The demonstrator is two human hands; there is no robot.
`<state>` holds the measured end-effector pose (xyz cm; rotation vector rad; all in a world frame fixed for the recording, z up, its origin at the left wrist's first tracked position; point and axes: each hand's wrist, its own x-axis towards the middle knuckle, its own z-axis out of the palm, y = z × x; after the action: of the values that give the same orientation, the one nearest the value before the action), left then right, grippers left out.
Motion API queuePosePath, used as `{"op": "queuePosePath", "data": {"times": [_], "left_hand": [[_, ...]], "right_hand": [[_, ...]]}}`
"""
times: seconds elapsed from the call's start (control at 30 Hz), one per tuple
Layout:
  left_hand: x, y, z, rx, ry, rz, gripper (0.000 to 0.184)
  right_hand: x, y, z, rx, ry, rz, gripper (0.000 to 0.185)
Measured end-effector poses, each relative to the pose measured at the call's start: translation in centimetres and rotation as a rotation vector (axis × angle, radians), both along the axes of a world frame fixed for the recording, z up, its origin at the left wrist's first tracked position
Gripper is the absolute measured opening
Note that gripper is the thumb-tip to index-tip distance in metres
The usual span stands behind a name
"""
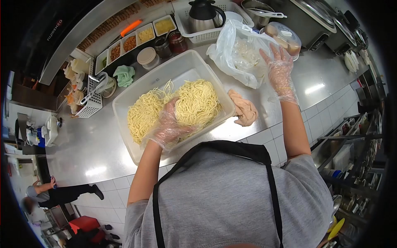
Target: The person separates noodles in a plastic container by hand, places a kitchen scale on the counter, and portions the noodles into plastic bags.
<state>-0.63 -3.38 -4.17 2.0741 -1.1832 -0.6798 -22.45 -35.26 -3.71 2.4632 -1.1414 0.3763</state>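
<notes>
A translucent plastic tub (190, 62) on the steel counter holds two mounds of yellow noodles (197, 101). My left hand (168, 124), in a clear plastic glove, reaches into the tub between the mounds, its fingers partly hidden against the noodles; whether it grips any is unclear. To the right, my right hand (279, 70), gloved too, has its fingers spread at the edge of an open white plastic bag (231, 49). Clear, crumpled plastic shows inside the bag. Just behind that hand is a clear lidded container (285, 37) with brownish contents.
A peach cloth (243, 108) lies right of the tub. Behind are topping trays (129, 43), jars (178, 42), a green cloth (124, 75) and a basket (206, 36) with a thermal jug (202, 18). A bottle basket (93, 103) stands left. Another person (62, 194) is at lower left.
</notes>
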Motion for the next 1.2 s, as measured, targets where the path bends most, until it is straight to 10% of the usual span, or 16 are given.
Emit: {"op": "queuePosePath", "data": {"times": [0.47, 0.63, 0.87, 0.97, 1.03, 1.2], "left_hand": [[-0.3, -0.1, 0.3, 0.004, -0.051, -0.006, 0.106], [0.3, 0.0, -0.4, 0.001, -0.019, -0.033, 0.112], [0.2, 0.0, -0.4, 0.007, -0.024, -0.023, 0.111], [0.2, -0.1, -0.2, 0.006, -0.024, -0.023, 0.111], [0.1, -0.1, -0.2, 0.014, -0.026, -0.027, 0.111], [0.0, -0.1, -0.1, 0.003, 0.004, -0.012, 0.111]], "right_hand": [[-2.1, -0.3, -1.5, 0.207, -0.132, -0.145, 0.048], [-3.8, -2.0, -2.0, 1.138, -1.076, 0.335, 0.037], [-3.0, -0.6, -0.4, 1.319, -1.253, 0.199, 0.038], [-2.1, -1.8, -2.1, 0.631, -0.839, 0.473, 0.043], [0.1, -0.3, -0.7, 0.022, -0.378, 0.177, 0.044], [1.3, -0.4, -0.4, -0.188, -0.033, 0.131, 0.048]]}}
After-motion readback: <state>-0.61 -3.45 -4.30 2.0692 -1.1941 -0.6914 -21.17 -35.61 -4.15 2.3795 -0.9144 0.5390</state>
